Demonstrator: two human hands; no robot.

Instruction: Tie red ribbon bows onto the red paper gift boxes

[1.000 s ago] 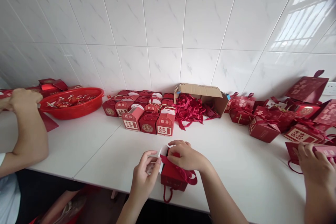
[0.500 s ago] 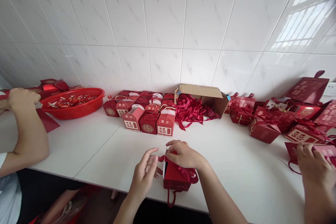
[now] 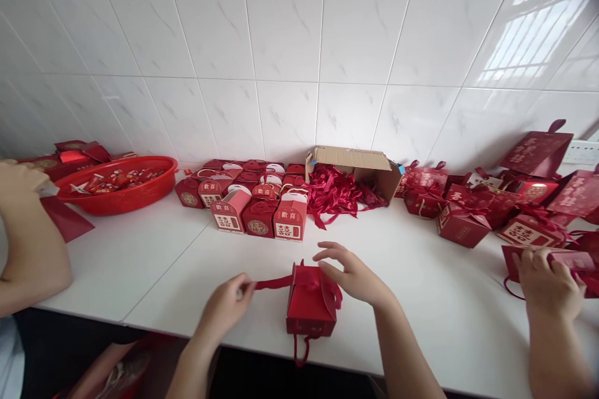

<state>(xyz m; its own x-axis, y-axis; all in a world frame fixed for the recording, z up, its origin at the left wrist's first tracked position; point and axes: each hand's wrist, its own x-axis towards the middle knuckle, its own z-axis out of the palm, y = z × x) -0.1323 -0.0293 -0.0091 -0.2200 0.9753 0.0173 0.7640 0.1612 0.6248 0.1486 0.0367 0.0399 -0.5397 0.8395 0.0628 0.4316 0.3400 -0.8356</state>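
Note:
A small red box (image 3: pixel 309 305) stands near the front edge of the white table, with a cord handle hanging over its near side. From its upper left a dark red ribbon (image 3: pixel 274 283) stretches out to my left hand (image 3: pixel 229 299), whose fingers pinch its end. Beside the box's upper right, my right hand (image 3: pixel 353 271) is open with fingers spread, just above or touching its edge; contact cannot be made out. More ribbon lies on the box's right side.
Several filled red boxes (image 3: pixel 259 219) stand behind, beside a cardboard carton (image 3: pixel 395 184) of ribbons. A red basin (image 3: pixel 140 190) of wrapped sweets is at left. More boxes (image 3: pixel 463 224) lie at right. Other people's arms (image 3: pixel 35 243) reach in at left and right (image 3: pixel 552 299).
My left hand has moved left and closed on the ribbon, drawing it out straight. My right hand has lifted off the box top and shifted right, opening its fingers.

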